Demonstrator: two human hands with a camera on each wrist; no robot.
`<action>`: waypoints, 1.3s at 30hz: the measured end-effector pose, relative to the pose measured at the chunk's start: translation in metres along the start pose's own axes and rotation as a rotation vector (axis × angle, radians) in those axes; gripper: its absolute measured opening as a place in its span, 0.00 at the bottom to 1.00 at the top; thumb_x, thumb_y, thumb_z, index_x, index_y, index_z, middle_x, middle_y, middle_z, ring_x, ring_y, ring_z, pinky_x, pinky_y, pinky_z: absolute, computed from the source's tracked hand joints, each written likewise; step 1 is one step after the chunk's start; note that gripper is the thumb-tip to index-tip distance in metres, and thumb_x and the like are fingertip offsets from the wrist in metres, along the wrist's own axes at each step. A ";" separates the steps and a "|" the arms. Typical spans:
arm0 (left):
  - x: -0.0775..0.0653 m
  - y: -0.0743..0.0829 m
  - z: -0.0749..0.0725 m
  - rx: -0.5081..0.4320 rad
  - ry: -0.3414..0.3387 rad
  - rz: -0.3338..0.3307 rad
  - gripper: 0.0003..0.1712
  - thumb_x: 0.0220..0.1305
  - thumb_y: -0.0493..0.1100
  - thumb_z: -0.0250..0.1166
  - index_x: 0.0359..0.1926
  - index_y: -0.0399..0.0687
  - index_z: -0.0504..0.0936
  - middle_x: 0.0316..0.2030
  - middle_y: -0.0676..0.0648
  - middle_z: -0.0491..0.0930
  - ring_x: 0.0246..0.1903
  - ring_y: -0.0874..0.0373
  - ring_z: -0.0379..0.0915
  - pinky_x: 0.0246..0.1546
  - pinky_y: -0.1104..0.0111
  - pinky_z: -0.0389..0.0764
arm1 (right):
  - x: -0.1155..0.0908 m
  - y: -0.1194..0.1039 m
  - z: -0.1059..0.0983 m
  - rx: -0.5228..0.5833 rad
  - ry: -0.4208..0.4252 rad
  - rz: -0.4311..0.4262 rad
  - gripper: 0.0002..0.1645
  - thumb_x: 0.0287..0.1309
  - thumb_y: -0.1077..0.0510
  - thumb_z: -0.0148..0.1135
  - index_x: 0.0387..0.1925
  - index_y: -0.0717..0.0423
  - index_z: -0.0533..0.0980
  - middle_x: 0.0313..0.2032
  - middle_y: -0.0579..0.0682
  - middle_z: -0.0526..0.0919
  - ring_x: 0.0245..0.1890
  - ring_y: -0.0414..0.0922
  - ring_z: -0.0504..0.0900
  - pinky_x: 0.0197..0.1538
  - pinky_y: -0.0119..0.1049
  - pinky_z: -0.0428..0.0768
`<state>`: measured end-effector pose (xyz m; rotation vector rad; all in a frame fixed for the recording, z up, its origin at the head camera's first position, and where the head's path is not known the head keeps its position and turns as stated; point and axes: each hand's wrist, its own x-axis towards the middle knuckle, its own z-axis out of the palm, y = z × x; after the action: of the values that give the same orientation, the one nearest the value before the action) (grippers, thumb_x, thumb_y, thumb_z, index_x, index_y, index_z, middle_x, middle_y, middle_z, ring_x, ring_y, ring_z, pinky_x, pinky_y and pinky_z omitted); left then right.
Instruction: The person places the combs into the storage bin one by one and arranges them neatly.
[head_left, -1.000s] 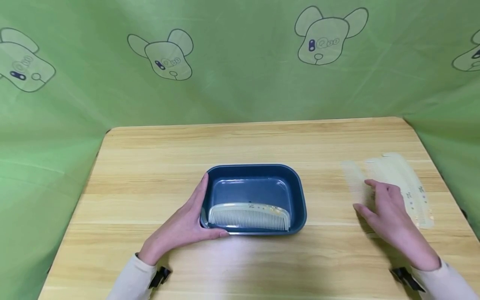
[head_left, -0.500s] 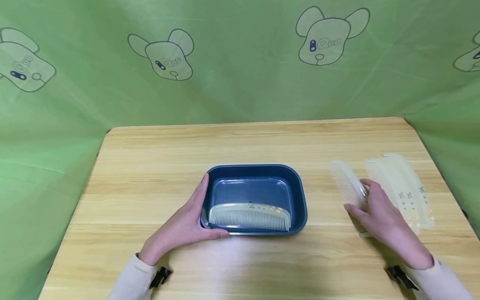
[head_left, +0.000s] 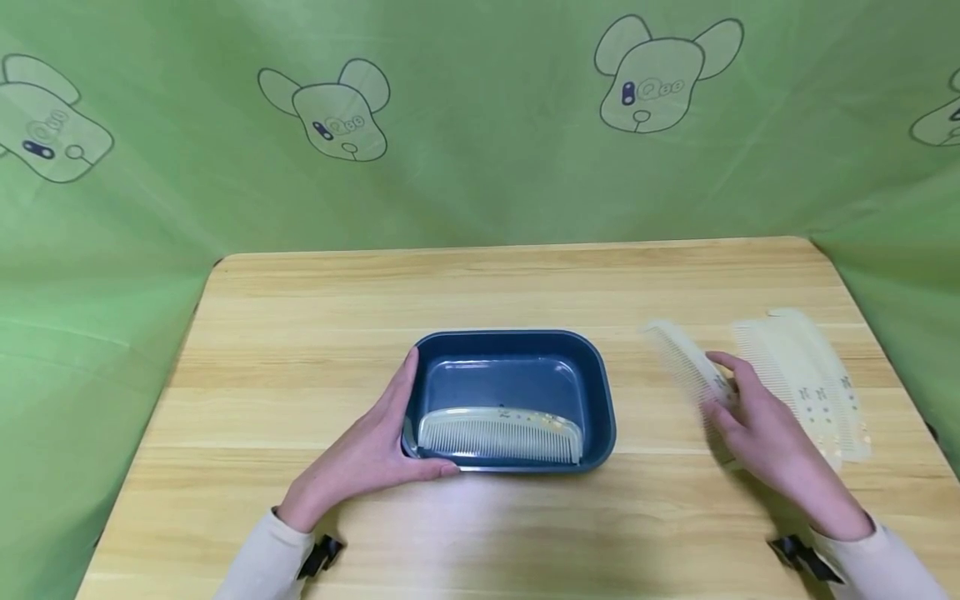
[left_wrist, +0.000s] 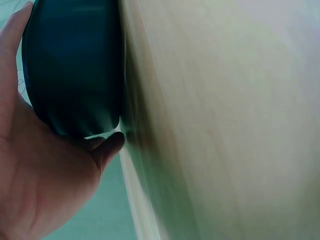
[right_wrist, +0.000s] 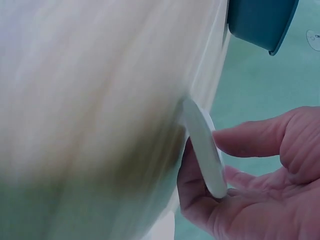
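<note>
A dark blue rectangular tray (head_left: 495,371) stands in the middle of the table. My left hand (head_left: 367,446) grips its left end, thumb along the near side and fingers at the far corner; the left wrist view shows the palm close to the tray's wall (left_wrist: 75,65). Inside the tray, a pale translucent comb (head_left: 498,433) leans along the near wall. At the right, my right hand (head_left: 768,437) pinches another pale comb (head_left: 693,358), tilted with its teeth to the left. Seen end-on in the right wrist view, this comb (right_wrist: 205,150) sits between thumb and fingers.
Several matching combs (head_left: 806,367) lie overlapping on the wooden table (head_left: 300,333), just right of my right hand. Green cloth (head_left: 480,183) with printed animal heads hangs behind the table and along both sides.
My right hand has drawn one comb leftward away from the other combs and tilted it up off its flat position. The left hand and the tray have stayed put.
</note>
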<state>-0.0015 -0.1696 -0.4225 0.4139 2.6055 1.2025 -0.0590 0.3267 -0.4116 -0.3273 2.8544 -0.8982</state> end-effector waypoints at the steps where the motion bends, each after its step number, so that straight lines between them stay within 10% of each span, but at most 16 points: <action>1: 0.000 0.000 0.000 -0.002 0.000 -0.001 0.87 0.52 0.78 0.79 0.89 0.59 0.25 0.88 0.50 0.31 0.84 0.52 0.39 0.79 0.50 0.57 | 0.000 0.000 0.000 0.004 0.005 -0.004 0.38 0.79 0.67 0.60 0.81 0.67 0.56 0.45 0.72 0.80 0.39 0.63 0.80 0.35 0.55 0.78; 13: 0.000 0.000 0.000 -0.042 0.005 0.022 0.88 0.52 0.72 0.84 0.89 0.54 0.27 0.88 0.51 0.31 0.85 0.51 0.37 0.80 0.49 0.55 | -0.002 -0.007 0.002 0.133 0.024 -0.009 0.34 0.81 0.67 0.56 0.81 0.66 0.58 0.46 0.62 0.78 0.37 0.39 0.72 0.32 0.31 0.72; 30: 0.001 0.000 0.000 -0.043 0.015 0.031 0.88 0.52 0.70 0.85 0.89 0.55 0.27 0.88 0.49 0.32 0.85 0.50 0.38 0.80 0.47 0.55 | 0.007 -0.028 0.006 0.382 0.141 -0.060 0.34 0.76 0.70 0.63 0.78 0.61 0.68 0.46 0.42 0.84 0.36 0.38 0.80 0.33 0.27 0.78; 39: 0.001 0.000 0.001 -0.046 0.015 0.030 0.88 0.52 0.70 0.85 0.89 0.54 0.28 0.88 0.50 0.32 0.85 0.50 0.38 0.80 0.48 0.55 | 0.011 -0.039 0.012 0.413 0.106 -0.099 0.31 0.78 0.69 0.61 0.77 0.63 0.69 0.48 0.48 0.82 0.37 0.40 0.79 0.35 0.27 0.79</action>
<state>-0.0019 -0.1691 -0.4235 0.4381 2.5869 1.2778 -0.0609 0.2860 -0.3998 -0.3827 2.6666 -1.5287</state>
